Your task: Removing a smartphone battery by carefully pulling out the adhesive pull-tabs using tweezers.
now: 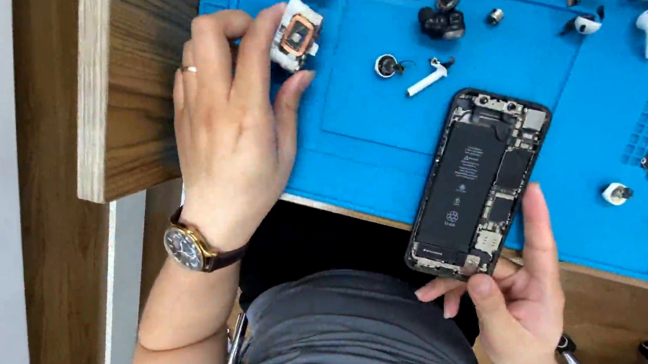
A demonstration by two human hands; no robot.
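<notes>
Opened phone [478, 183], flat black slab, battery and boards bare, gripped at its lower end by our right hand [516, 298] | left hand [233, 127] pinching white coil module [296, 32] | ribbed blue mat [382, 147] on wooden table [135, 89].

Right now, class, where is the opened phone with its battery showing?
In the head view, the opened phone lies lower right on the blue mat's near edge, held by the right hand.

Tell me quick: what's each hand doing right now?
Left hand: fingers closed on a small white part with a copper coil.
Right hand: holding the opened phone by its lower edge.
</notes>
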